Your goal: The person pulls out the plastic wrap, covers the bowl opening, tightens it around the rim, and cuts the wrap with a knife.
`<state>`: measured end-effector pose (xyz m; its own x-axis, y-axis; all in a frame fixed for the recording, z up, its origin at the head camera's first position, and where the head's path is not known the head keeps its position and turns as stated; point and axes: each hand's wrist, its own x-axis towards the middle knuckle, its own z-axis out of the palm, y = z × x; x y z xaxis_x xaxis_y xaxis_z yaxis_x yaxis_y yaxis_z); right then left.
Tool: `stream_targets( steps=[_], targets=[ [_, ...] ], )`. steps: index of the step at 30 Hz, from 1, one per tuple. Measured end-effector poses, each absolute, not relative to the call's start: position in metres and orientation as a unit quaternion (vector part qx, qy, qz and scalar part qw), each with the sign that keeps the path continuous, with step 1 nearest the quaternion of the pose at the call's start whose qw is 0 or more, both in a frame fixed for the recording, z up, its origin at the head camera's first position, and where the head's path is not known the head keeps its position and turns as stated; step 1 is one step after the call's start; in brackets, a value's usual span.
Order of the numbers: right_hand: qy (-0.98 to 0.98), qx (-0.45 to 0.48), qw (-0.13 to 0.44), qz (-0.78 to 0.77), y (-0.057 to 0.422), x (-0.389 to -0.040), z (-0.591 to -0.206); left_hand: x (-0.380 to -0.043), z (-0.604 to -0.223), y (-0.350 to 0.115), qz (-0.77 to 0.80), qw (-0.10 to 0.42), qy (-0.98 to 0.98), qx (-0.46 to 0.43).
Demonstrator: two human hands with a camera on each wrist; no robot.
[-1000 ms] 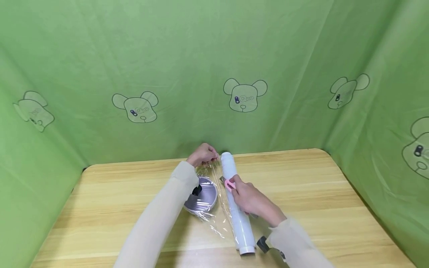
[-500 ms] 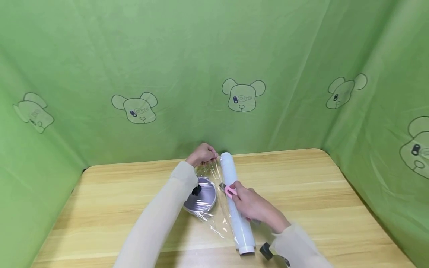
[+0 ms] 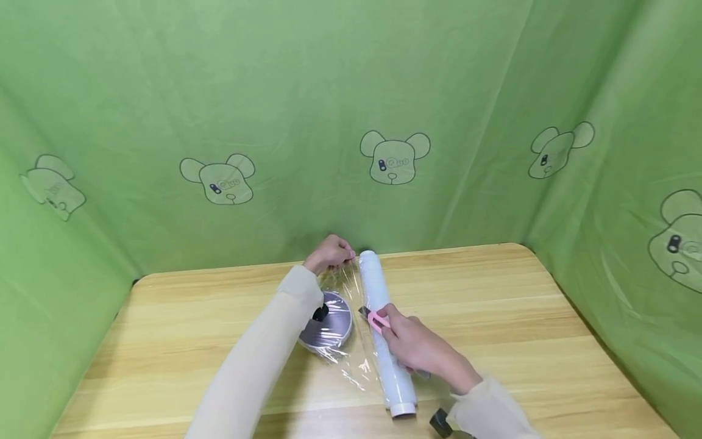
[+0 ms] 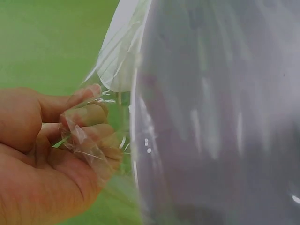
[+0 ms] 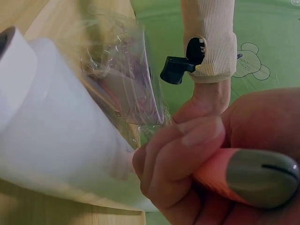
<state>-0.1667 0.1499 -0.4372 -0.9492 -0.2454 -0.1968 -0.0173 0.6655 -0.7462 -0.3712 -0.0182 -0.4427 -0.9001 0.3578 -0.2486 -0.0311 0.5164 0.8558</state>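
Observation:
My left hand (image 3: 331, 251) pinches a corner of clear cling film (image 3: 363, 366) near the table's back edge; the left wrist view shows film bunched over its fingers (image 4: 86, 115). The film stretches over a round lilac-grey bowl (image 3: 336, 321) and runs to the long cling film roll (image 3: 374, 280), which lies lengthwise on the table. My right hand (image 3: 419, 344) grips a pink utility knife (image 3: 377, 321) above the roll. Its blade (image 3: 364, 313) is out, at the film along the roll's left side. In the right wrist view, the knife's grey end (image 5: 262, 178) sticks out of my fist.
The wooden table (image 3: 181, 341) carries the bowl and roll near its middle. Green cloth (image 3: 307, 122) with bear-head drawings stands behind and at both sides. A black wrist mount (image 3: 440, 422) sits under my right sleeve, and another (image 5: 176, 70) on the left.
My right hand has slid the knife toward me along the roll's left side. My left hand keeps its pinch on the film at the back; bowl and roll stay in place.

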Motion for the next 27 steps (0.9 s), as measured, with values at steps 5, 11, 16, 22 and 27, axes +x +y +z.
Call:
stream_targets(
  steps=[5, 11, 16, 22, 27],
  targets=[
    [0.902, -0.078, 0.144, -0.4, 0.15, -0.163, -0.436, -0.369, -0.442, -0.017, 0.485, 0.203, 0.846, 0.091],
    [0.902, -0.082, 0.146, -0.397, 0.151, -0.16, -0.434, -0.37, -0.441, -0.016, 0.494, 0.201, 0.841, 0.09],
    [0.903, -0.088, 0.149, -0.393, 0.152, -0.16, -0.432, -0.37, -0.44, -0.016, 0.507, 0.203, 0.833, 0.093],
    [0.909, -0.088, 0.146, -0.38, 0.148, -0.164, -0.429, -0.369, -0.438, -0.016, 0.516, 0.21, 0.825, 0.097],
    [0.912, -0.086, 0.154, -0.371, 0.142, -0.168, -0.427, -0.368, -0.437, -0.017, 0.516, 0.207, 0.826, 0.095]
  ],
)
